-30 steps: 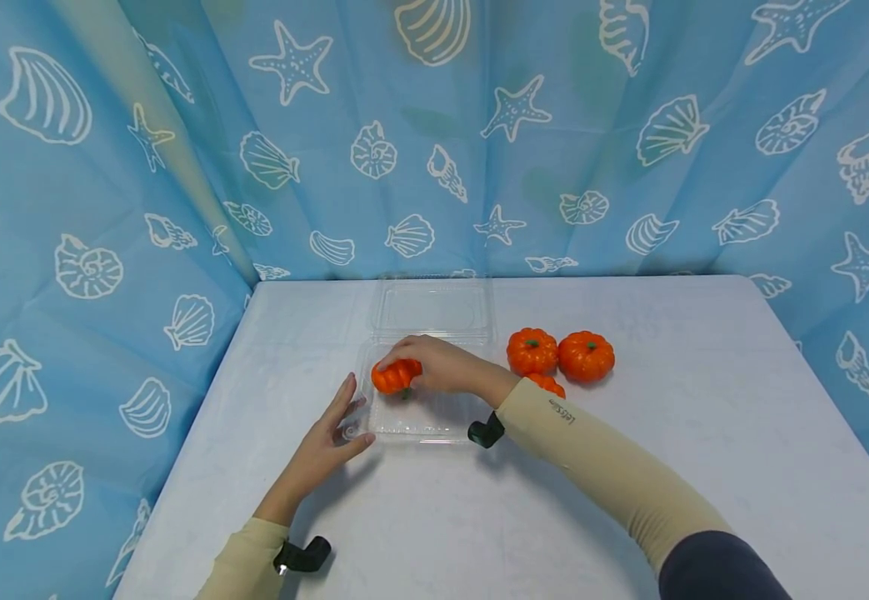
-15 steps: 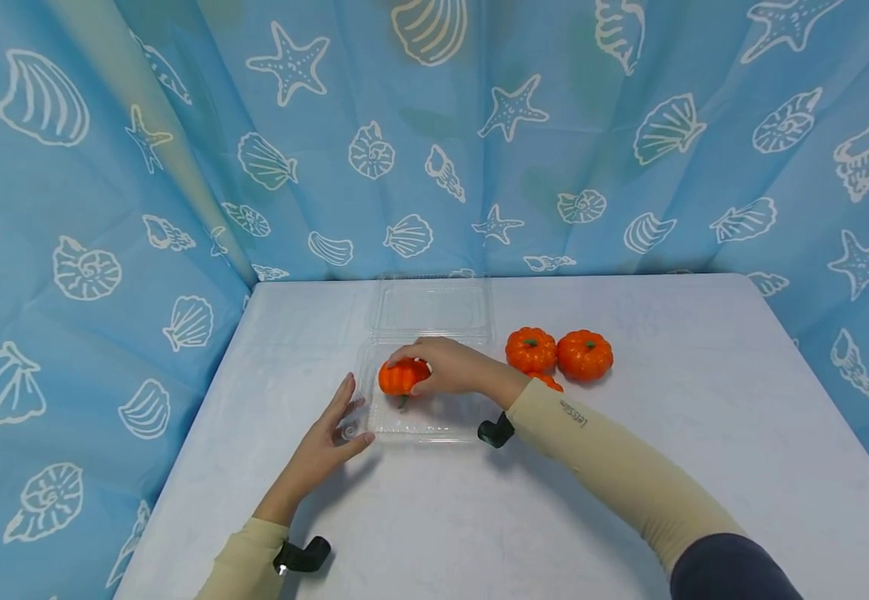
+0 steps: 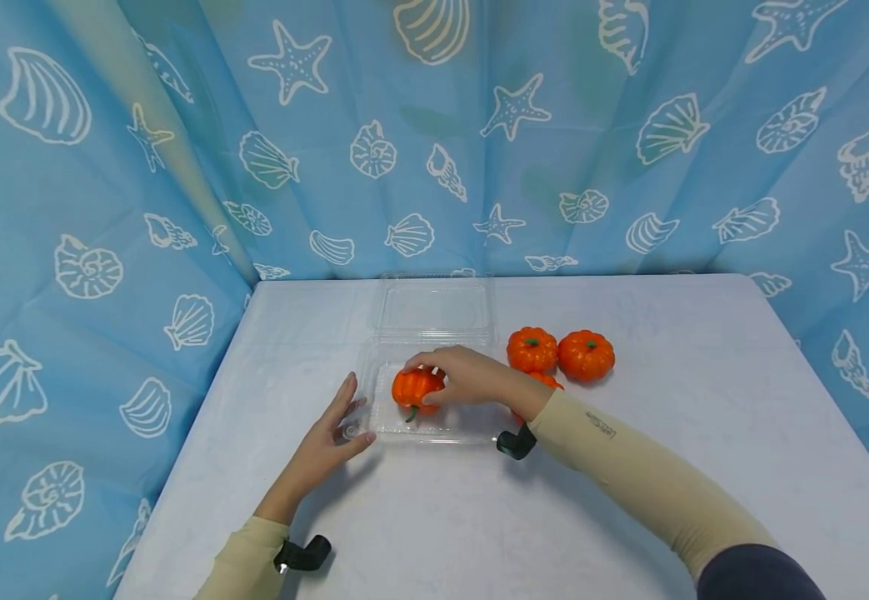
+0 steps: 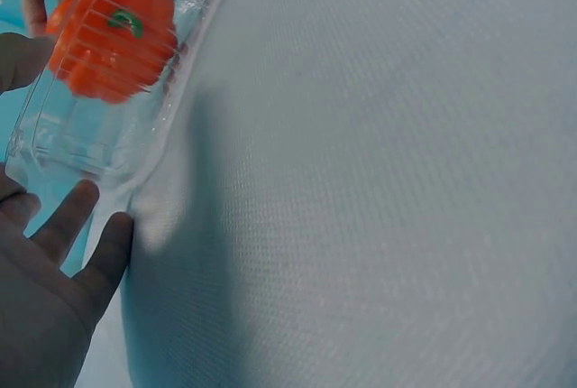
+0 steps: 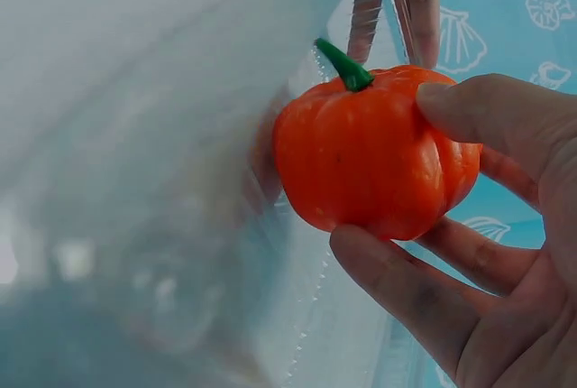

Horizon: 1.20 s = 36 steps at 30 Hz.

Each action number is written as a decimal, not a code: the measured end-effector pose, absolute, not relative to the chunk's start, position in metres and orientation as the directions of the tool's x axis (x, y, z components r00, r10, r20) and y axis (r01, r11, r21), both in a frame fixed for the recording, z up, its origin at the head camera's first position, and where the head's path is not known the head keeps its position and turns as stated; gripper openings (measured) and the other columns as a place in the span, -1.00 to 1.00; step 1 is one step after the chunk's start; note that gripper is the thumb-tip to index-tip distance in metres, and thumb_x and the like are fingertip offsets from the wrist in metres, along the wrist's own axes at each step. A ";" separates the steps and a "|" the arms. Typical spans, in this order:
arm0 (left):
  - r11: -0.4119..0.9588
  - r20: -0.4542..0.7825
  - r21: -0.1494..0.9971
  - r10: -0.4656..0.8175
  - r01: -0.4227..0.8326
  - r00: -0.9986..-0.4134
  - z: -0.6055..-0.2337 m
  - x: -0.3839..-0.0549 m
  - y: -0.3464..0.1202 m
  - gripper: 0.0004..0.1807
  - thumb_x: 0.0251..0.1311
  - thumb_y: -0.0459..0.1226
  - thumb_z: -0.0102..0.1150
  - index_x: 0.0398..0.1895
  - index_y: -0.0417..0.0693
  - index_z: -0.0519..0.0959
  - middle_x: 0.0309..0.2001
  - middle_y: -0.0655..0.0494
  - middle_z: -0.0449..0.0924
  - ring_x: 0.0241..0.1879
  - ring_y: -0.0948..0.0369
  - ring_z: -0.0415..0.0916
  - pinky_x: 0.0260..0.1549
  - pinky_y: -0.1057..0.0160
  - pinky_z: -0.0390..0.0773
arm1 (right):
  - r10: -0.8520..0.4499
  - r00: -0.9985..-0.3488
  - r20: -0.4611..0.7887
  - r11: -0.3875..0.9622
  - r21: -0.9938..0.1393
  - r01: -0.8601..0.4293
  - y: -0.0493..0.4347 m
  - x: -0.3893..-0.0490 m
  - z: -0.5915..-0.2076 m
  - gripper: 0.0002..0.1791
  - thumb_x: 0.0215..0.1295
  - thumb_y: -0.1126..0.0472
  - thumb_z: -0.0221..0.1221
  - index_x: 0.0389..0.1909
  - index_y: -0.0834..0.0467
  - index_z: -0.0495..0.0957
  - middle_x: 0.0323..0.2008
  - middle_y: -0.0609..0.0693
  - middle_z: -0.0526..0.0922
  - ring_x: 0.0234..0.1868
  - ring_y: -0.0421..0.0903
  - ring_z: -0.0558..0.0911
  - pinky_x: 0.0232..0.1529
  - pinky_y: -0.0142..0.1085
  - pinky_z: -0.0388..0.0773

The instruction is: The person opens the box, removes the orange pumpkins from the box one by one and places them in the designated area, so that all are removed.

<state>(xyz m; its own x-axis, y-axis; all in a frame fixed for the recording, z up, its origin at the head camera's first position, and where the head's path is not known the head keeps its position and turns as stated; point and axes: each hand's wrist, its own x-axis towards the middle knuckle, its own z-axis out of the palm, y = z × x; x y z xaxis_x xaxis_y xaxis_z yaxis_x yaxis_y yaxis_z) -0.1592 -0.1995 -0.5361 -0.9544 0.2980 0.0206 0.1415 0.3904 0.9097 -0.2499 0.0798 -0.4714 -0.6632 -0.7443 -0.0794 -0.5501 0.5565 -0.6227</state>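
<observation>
Between its thumb and fingers, my right hand (image 3: 471,379) grips a small orange toy pumpkin (image 3: 410,390) with a green stem. The pumpkin is tilted, its stem pointing toward the near side, and it is inside the outline of a clear plastic clamshell box (image 3: 385,423). In the right wrist view, the thumb (image 5: 491,113) lies on one side of the pumpkin and fingertips press the other. My left hand (image 3: 325,446) is at the box's left wall, fingers spread and extended. In the left wrist view, its fingertips (image 4: 113,235) are right by the box's corner.
The box's lid (image 3: 434,307) lies folded back toward the curtain (image 3: 434,108). Right of the box are two more pumpkins, one on the left (image 3: 531,348) and one on the right (image 3: 586,357). A third pumpkin (image 3: 546,380) is partly hidden behind my right wrist. A white cloth (image 3: 494,525) covers the table.
My right hand has moved right and slightly nearer with the pumpkin, from the box's left side toward its middle. The left hand has stayed in place.
</observation>
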 end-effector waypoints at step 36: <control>0.425 0.022 0.893 0.290 0.150 -0.957 -0.537 -0.157 -0.199 0.01 0.28 -0.25 0.37 0.66 0.03 -0.06 0.66 0.10 -0.22 0.51 -0.11 0.16 0.30 -0.28 0.34 | -0.667 -0.744 0.038 0.408 -0.817 -0.408 0.120 -0.237 -0.472 -0.50 0.48 0.08 0.21 0.40 -0.13 0.47 0.24 -0.07 0.59 0.15 -0.05 0.59 0.19 -0.12 0.57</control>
